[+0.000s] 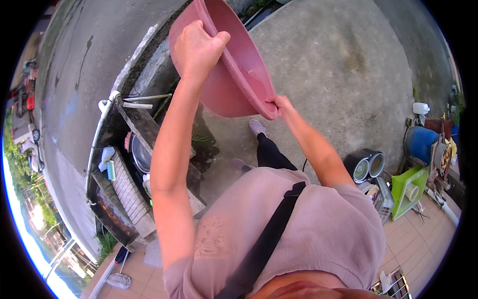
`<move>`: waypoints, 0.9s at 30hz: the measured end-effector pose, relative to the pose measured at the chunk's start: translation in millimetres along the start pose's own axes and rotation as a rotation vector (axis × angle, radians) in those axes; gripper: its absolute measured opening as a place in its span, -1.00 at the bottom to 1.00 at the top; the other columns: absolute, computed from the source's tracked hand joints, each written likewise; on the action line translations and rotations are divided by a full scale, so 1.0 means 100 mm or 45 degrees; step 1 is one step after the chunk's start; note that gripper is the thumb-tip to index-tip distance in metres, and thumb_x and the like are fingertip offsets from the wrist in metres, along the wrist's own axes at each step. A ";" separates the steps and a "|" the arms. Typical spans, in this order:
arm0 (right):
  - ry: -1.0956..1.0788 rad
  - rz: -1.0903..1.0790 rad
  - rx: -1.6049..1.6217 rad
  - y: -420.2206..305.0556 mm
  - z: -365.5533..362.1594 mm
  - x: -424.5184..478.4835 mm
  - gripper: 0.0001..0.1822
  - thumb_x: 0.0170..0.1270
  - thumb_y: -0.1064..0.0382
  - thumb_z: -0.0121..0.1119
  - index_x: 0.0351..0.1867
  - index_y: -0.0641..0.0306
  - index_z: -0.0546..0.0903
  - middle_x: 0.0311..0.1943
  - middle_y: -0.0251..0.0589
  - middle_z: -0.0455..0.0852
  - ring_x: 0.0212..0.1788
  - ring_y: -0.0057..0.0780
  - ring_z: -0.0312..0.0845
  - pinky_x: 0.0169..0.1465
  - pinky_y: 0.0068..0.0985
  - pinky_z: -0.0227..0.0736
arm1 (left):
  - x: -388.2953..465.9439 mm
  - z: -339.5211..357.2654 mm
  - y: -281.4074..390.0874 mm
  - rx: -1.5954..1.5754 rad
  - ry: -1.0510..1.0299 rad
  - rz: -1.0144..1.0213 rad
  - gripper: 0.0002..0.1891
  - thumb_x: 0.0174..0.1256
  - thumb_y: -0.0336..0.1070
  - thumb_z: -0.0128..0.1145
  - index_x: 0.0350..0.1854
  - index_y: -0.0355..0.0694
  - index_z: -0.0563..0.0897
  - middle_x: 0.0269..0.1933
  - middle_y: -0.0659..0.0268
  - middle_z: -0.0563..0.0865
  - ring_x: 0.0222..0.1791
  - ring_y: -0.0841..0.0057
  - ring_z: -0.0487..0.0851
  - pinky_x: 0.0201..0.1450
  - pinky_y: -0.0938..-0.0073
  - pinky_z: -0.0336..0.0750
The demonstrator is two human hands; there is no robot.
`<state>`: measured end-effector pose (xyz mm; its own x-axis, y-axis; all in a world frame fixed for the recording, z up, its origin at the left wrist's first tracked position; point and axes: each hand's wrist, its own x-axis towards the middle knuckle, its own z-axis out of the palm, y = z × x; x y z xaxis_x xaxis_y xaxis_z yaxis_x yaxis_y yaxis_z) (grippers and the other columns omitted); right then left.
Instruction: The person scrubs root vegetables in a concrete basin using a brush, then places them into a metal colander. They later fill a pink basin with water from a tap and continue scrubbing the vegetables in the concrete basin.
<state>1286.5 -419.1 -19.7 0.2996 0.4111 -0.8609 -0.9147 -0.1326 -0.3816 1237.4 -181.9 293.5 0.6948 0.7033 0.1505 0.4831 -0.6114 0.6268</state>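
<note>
A large pink plastic basin (231, 82) is held up in front of me, tilted on its side, its opening facing away to the upper right. My left hand (199, 48) grips the rim at the upper left, with the thumb along the edge and the fingers hidden behind the wall. Lower down on the right, my right hand (281, 105) pinches the rim near its bottom end. The basin's upper part runs past the top of the picture. Whether anything lies inside it, I cannot tell.
Left stands a concrete wash sink (129, 190) with a scrubbing brush (111, 170), a metal basin (142, 153) and a white pipe (98, 130). At right are a blue barrel (421, 144), a green plastic tray (410, 192) and a black twin-drum item (364, 166). Concrete ground (328, 74) lies ahead.
</note>
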 end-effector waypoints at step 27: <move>-0.079 0.500 0.008 -0.03 -0.68 0.35 -0.47 -0.05 0.60 0.07 0.08 0.36 0.44 0.06 0.07 0.55 0.13 -0.01 0.48 0.25 0.02 0.36 | -1.52 0.45 -2.06 -1.262 0.102 -0.793 -0.73 0.02 -0.50 0.24 -0.18 -0.36 0.57 -0.26 0.28 0.69 -0.31 0.63 0.62 -0.19 0.57 0.52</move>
<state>1317.9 -465.2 -72.0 -0.0904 0.3838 -0.9190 -0.9582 -0.2850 -0.0248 1056.2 -178.8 107.5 0.4323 0.8236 -0.3670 0.0771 0.3718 0.9251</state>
